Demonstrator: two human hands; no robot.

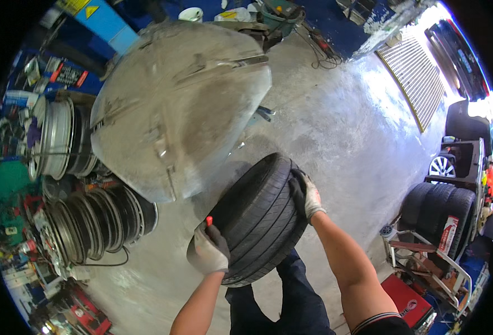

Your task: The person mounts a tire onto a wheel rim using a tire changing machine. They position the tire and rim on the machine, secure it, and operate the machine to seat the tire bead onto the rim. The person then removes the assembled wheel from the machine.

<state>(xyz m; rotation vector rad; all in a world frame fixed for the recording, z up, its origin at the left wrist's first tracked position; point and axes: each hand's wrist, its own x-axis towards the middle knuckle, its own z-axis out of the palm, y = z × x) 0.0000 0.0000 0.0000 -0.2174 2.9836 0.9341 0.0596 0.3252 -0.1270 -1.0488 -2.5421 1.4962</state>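
A black car tire (268,218) leans upright in front of my legs, its tread facing me and its open side toward the far left. My left hand (208,251), in a white-and-dark work glove, is closed on the tire's left edge. A small red-tipped thing (209,220) sticks up at its fingers; its lower part is hidden. On the right of the tread lies my right hand (308,195), gloved alike, with its fingers wrapped over the tire's shoulder. Just beyond the tire is the worn grey metal turntable (224,111) of a tire-changing machine.
Bare wheel rims (95,223) are stacked at the left, with a cable beside them. More tires (436,209) stand at the right near a metal-framed step stool (425,262) and a red box (407,304). A slatted grate (414,78) lies at the far right on the concrete floor (336,134).
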